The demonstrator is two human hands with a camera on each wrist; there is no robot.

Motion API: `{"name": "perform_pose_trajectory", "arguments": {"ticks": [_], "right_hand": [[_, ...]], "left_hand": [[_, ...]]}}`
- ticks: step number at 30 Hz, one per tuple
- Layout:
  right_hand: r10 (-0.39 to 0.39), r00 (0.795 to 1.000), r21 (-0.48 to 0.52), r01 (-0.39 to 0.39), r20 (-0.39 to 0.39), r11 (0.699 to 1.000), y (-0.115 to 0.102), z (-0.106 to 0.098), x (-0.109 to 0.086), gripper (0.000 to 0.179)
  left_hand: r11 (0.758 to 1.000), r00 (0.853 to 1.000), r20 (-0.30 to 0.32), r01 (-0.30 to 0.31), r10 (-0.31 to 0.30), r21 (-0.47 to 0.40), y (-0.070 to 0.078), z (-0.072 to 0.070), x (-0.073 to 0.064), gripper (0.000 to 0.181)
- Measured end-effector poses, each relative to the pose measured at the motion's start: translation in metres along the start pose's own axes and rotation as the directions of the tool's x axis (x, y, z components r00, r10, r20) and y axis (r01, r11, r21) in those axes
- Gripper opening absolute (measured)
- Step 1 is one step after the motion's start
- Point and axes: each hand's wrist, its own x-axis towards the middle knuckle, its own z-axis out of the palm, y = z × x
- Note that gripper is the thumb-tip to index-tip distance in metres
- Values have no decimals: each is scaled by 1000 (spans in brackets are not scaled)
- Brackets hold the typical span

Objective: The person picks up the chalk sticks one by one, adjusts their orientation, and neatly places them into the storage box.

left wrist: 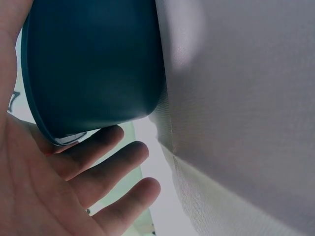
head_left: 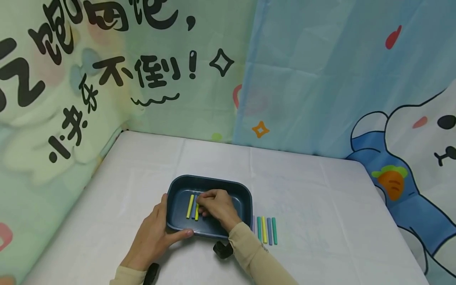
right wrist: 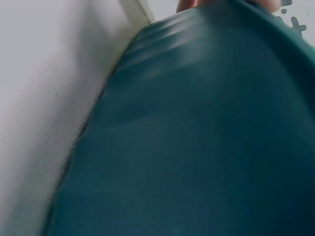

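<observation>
A dark blue rectangular tray (head_left: pixel 210 233) stands on the white table. My left hand (head_left: pixel 153 233) holds its left end, thumb on the near rim and fingers along the left side; the left wrist view shows these fingers (left wrist: pixel 118 196) spread beside the tray wall (left wrist: pixel 93 64). Inside the tray, my right hand (head_left: pixel 219 206) pinches the upper end of a yellow chalk stick (head_left: pixel 197 213). Left of it lie a blue chalk stick (head_left: pixel 194 209) and another yellow chalk stick (head_left: pixel 190 206). In the right wrist view the tray's outer wall (right wrist: pixel 172 132) hides most of the right hand.
Right of the tray, several chalk sticks lie in a row, among them a yellow one (head_left: pixel 264 229), a blue one (head_left: pixel 269 231) and a green one (head_left: pixel 274 230). The white tablecloth (head_left: pixel 320 209) reaches printed curtains (head_left: pixel 303 79) behind and at the left.
</observation>
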Motion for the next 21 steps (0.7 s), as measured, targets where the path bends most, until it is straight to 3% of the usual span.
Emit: {"name": "perform_pose_trajectory", "arguments": {"ticks": [10,21], "right_hand": [[-87,996,-58,88,15,994,-4,-9,-13,23],[-137,990,-21,137,16,990,-10,-28,-30,35]], "left_hand": [[1000,1000,-12,-12,12,9,0,1,0,122],[1000,1000,-4,8,-8,26,1,0,0,123]]}}
